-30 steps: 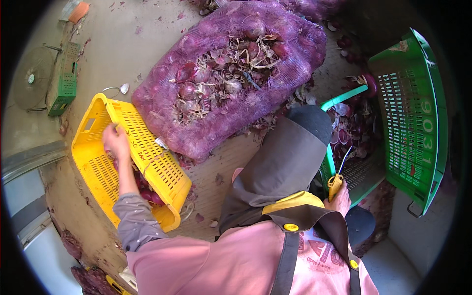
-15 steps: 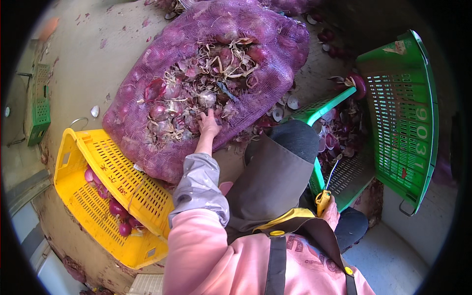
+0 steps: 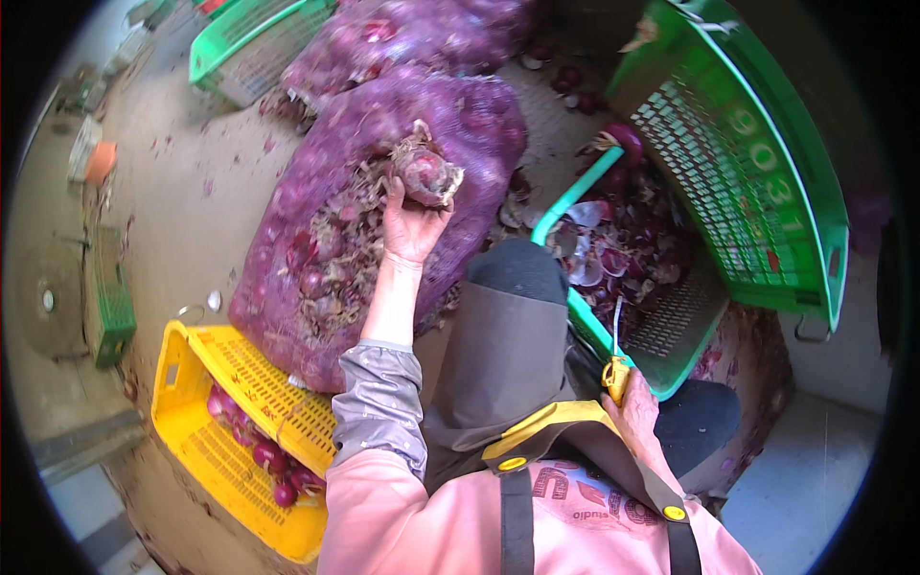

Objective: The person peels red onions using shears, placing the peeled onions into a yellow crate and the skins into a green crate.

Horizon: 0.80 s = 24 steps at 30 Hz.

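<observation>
My left hand (image 3: 414, 228) is raised over a large purple mesh sack (image 3: 264, 278) of red onions, its fingers closed round a red onion (image 3: 426, 178) with dry skin and a shrivelled stem. Beneath, the sack's opening shows more onions among loose papery skins and dry stalks. Down at the right, by my knee, my right hand (image 3: 634, 407) grips a knife (image 3: 614, 377) by its yellow handle. Its thin blade points up and away, across the near edge of a green crate (image 3: 767, 216) with onion peelings (image 3: 613, 251) in it.
To the left, a tilted yellow crate (image 3: 244, 369) holds several peeled red onions (image 3: 271, 455). A second purple sack (image 3: 412, 38) lies behind the first, with another green crate (image 3: 259, 43) at the far left. One more green crate (image 3: 112, 297) stands by the left wall. Skins litter the floor.
My left hand has come up out of the sack's opening with a red onion in its grasp. My right hand keeps the knife. The whole view has shifted.
</observation>
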Available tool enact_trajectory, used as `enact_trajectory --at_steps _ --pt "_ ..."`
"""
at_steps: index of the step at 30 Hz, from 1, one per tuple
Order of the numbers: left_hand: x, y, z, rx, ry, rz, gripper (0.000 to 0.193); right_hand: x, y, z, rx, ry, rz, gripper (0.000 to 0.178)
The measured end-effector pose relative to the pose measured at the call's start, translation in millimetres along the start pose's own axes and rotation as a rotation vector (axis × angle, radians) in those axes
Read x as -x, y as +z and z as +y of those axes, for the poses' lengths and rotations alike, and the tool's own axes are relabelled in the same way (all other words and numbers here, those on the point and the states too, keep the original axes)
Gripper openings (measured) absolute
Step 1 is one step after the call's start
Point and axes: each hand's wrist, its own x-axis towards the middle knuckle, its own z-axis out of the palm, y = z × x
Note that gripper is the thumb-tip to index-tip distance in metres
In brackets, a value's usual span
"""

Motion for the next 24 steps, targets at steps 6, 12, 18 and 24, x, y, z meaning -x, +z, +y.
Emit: enact_trajectory --at_steps 6,12,18,24 --pt "-38.8 79.9 -109.9 -0.070 -0.266 -0.166 0.066 5.2 -40.7 5.8 -0.246 0.184 -0.040 0.063" --pt "-65.6 63.4 -215.7 -0.227 -0.357 0.145 0.050 10.9 -87.6 -21.8 -0.886 -0.130 0.087 0.044" --pt "-48.9 35.6 -243.1 -0.288 -0.380 0.262 0.051 1.0 -77.9 1.7 -0.934 -0.029 -0.043 0.034" --pt "-40.5 50.1 -230.7 -0.221 -0.440 0.238 0.052 0.5 -82.2 -7.5 -0.851 -0.070 0.010 0.034"
